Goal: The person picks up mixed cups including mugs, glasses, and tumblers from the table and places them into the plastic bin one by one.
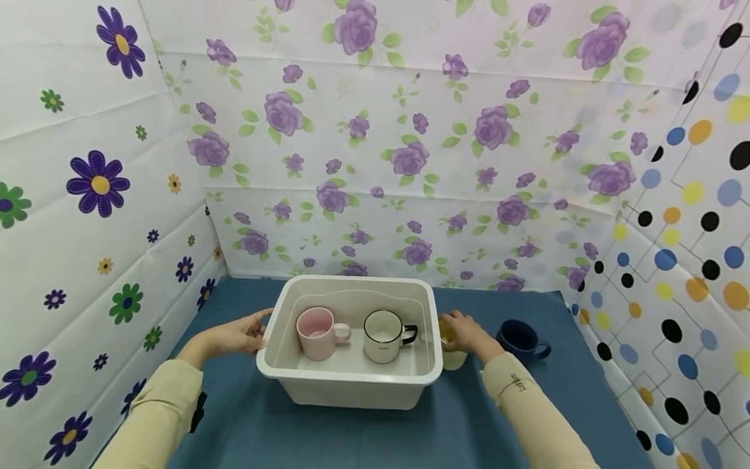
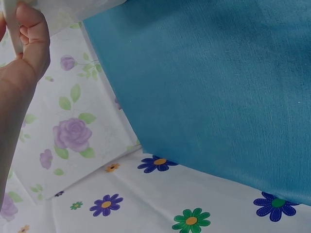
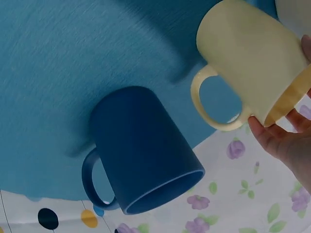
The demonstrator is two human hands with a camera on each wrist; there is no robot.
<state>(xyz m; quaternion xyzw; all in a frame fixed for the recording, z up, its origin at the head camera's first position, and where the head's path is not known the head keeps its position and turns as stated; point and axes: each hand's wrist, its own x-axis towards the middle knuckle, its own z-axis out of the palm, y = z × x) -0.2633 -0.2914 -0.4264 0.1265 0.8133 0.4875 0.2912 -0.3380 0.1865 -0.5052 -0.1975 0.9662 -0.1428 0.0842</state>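
My left hand [image 1: 233,335] grips the left rim of a white plastic basin [image 1: 351,393]; in the left wrist view its thumb and fingers pinch that rim [image 2: 13,30]. Just outside the basin's right wall, my right hand [image 1: 469,334] holds a pale yellow mug [image 3: 250,51] by its top edge, fingers at the rim beside the handle. Inside the basin, a pink mug [image 1: 316,337] stands at the left and a white mug [image 1: 382,342] with a black rim and black handle at the right. Both handles point right.
A dark blue mug [image 1: 518,340] stands upright right of my right hand, its handle to the right. A blue cloth [image 1: 375,436] covers the table. Floral sheets [image 1: 375,130] hang behind and at the left, a dotted sheet [image 1: 691,260] at the right.
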